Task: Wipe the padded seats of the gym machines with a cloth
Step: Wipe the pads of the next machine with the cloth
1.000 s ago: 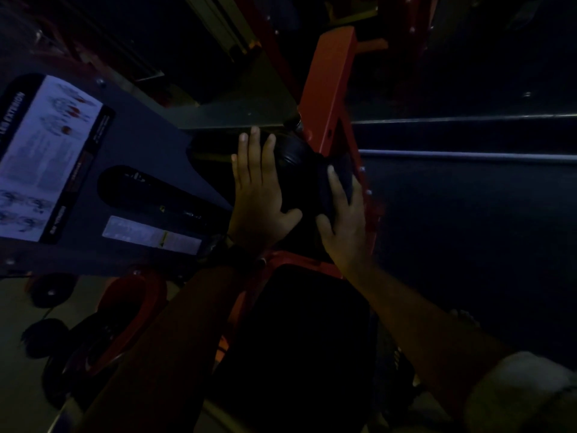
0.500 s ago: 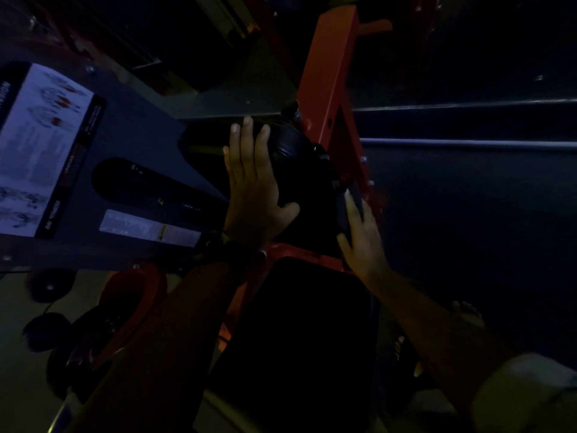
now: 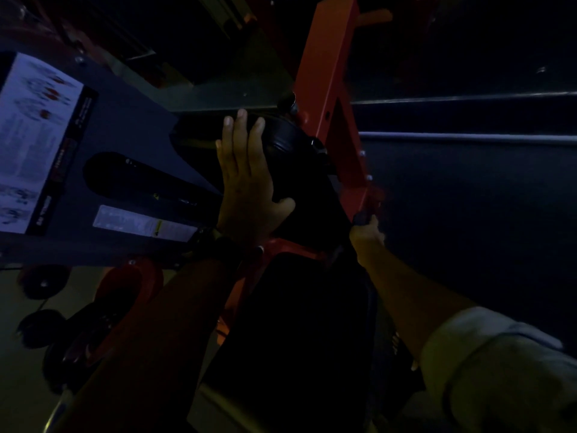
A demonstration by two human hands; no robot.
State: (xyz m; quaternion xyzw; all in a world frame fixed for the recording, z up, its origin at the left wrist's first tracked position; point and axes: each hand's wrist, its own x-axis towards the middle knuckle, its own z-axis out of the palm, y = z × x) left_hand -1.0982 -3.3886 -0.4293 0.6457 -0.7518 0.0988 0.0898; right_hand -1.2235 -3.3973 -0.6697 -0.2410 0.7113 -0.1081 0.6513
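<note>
The room is very dark. My left hand point(image 3: 246, 182) lies flat with straight fingers on the left side of a black round pad point(image 3: 299, 170) fixed to an orange machine frame point(image 3: 327, 73). Down at the pad's lower right edge, my right hand point(image 3: 367, 235) is curled, pinching a small dark piece that looks like the cloth point(image 3: 360, 218). Most of the cloth is hidden in the dark. Below both hands lies the black padded seat point(image 3: 299, 323), between my forearms.
A grey machine shroud point(image 3: 125, 120) with a white instruction label point(image 3: 34, 135) fills the left. Dark weight plates point(image 3: 40, 326) and an orange guard point(image 3: 131, 292) sit at the lower left. A dark wall with a metal rail point(image 3: 468, 137) runs on the right.
My right hand slid down and to the right along the pad, from its face to its lower right edge. The left hand stayed flat on the pad.
</note>
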